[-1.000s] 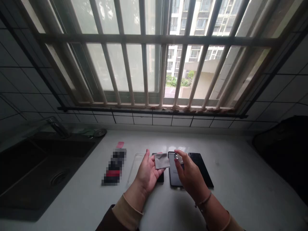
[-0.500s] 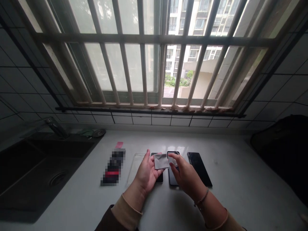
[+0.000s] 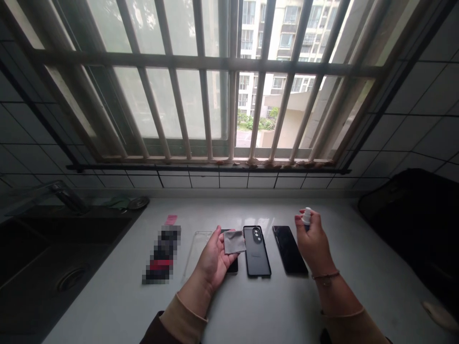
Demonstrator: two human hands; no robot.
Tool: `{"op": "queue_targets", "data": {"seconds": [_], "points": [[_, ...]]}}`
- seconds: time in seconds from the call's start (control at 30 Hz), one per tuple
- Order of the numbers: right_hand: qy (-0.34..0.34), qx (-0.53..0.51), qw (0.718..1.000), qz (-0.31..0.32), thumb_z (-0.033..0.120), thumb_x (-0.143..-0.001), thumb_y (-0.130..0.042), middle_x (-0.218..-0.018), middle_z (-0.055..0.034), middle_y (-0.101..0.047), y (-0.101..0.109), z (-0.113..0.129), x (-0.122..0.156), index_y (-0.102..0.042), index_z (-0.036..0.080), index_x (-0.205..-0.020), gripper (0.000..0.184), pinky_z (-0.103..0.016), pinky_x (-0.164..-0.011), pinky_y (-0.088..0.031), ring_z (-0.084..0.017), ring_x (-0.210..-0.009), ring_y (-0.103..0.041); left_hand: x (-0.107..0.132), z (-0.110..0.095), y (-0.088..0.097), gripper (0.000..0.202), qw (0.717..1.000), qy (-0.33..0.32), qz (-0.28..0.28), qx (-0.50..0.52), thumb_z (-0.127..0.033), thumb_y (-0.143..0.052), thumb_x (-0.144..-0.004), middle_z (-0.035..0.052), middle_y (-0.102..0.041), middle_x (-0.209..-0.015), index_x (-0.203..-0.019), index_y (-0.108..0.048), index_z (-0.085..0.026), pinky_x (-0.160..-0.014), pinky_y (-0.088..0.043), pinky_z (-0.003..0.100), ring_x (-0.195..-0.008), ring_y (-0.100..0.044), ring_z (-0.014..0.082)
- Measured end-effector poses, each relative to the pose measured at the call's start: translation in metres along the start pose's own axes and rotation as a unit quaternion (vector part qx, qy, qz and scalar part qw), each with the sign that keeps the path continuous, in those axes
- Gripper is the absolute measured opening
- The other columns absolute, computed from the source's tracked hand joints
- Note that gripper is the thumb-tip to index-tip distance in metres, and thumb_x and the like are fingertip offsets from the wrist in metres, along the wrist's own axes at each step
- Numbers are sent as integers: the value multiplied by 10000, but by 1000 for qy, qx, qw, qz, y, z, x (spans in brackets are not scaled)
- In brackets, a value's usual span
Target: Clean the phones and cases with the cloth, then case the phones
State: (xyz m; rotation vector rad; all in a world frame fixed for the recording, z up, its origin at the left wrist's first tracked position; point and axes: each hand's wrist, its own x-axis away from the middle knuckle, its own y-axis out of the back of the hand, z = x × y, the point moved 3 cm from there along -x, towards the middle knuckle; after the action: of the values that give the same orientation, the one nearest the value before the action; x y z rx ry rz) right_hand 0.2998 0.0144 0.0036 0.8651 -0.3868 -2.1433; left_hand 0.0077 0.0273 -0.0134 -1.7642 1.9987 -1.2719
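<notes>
My left hand (image 3: pixel 214 260) is palm up over the white counter (image 3: pixel 337 291), its fingers pinching a small grey cloth (image 3: pixel 234 241). A dark phone (image 3: pixel 232 265) lies partly hidden under that hand. To its right a phone in a black case (image 3: pixel 256 251) lies camera side up. Further right lies a black phone (image 3: pixel 289 249), screen up. My right hand (image 3: pixel 313 242) is raised beside that phone, closed round a small white-capped bottle (image 3: pixel 307 216).
A clear phone case (image 3: pixel 193 248) and a blurred dark packet (image 3: pixel 161 255) lie left of my left hand, a pink slip (image 3: pixel 170 220) behind them. A dark sink (image 3: pixel 53 258) is at the left. A black bag (image 3: pixel 416 224) stands at the right. A barred window (image 3: pixel 215 95) is behind.
My right hand has moved away from the cased phone to the right and now holds up a small white-capped bottle. My left hand still holds the cloth. The view shifted slightly left.
</notes>
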Motion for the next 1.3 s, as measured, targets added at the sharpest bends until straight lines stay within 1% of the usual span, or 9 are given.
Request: {"op": "queue_targets", "data": {"seconds": [0.1, 0.2, 0.33, 0.47, 0.57, 0.87, 1.03, 1.17, 1.3], "points": [[-13, 5, 999, -37, 596, -965, -568, -1160, -136, -695, 33, -43, -24, -620, 218, -1279, 494, -343, -734, -549, -239, -840, -719, 2, -1, -2, 448, 1000, 1, -4, -4, -470, -563, -1041, 255, -728, -1261, -1251, -631, -80, -949, -632, 440, -1144, -749, 336], [1, 84, 995, -57, 597, -912, -600, -1086, -131, -695, 55, -87, -40, -681, 202, -1209, 501, -360, -761, -538, -242, -813, -717, 5, -2, -4, 451, 1000, 6, 0, -6, -458, -569, -1041, 258, -726, -1265, -1260, -638, -70, -953, -632, 428, -1159, -744, 332], [7, 146, 989, -28, 586, -881, -561, -1035, -142, -724, 57, -134, -46, -689, 190, -1175, 509, -397, -772, -533, -287, -847, -719, 5, -2, -5, 468, 1000, 2, 2, -17, -459, -548, -1048, 274, -723, -1263, -1275, -627, -58, -935, -638, 435, -1150, -747, 342], [-51, 168, 984, 0, 547, -813, -604, -1057, -128, -763, 51, -161, -43, -663, 217, -1193, 506, -365, -765, -520, -306, -923, -733, 3, -2, -5, 471, 1000, 1, -4, -21, -457, -539, -1052, 267, -725, -1267, -1305, -603, -64, -940, -636, 440, -1134, -755, 340], [-94, 171, 981, 8, 537, -780, -644, -1040, -116, -786, 51, -169, -42, -661, 230, -1172, 498, -343, -744, -508, -309, -930, -742, 3, -2, -5, 478, 1000, 6, -2, -22, -461, -535, -1053, 266, -724, -1271, -1320, -592, -68, -948, -633, 436, -1137, -754, 343], [-121, 228, 965, 52, 521, -779, -718, -1012, -129, -796, 50, -169, -41, -707, 217, -1013, 384, -333, -703, -476, -305, -892, -734, 5, -3, -8, 472, 1000, 10, -5, -26, -460, -543, -1050, 274, -712, -1299, -1304, -605, -67, -1001, -613, 472, -1174, -737, 356], [-122, 250, 959, 58, 498, -787, -725, -993, -126, -799, 48, -165, -41, -709, 207, -1037, 384, -330, -698, -466, -305, -893, -738, 6, -3, -8, 473, 1000, 11, -6, -25, -455, -553, -1046, 274, -715, -1293, -1305, -608, -63, -1006, -611, 482, -1182, -733, 362], [-145, 245, 957, 57, 505, -772, -754, -1027, -124, -802, 49, -166, -41, -688, 195, -1149, 492, -331, -717, -477, -311, -934, -745, 7, -3, -9, 456, 1000, 7, -5, -25, -441, -548, -1051, 263, -723, -1283, -1306, -608, -68, -971, -627, 469, -1167, -740, 355], [-161, 243, 955, 58, 507, -768, -758, -1039, -127, -801, 49, -166, -40, -680, 187, -1182, 530, -340, -725, -484, -316, -937, -748, 7, -4, -9, 450, 1000, 9, -9, -26, -439, -548, -1051, 255, -732, -1265, -1300, -615, -71, -937, -640, 442, -1146, -751, 340]]}}
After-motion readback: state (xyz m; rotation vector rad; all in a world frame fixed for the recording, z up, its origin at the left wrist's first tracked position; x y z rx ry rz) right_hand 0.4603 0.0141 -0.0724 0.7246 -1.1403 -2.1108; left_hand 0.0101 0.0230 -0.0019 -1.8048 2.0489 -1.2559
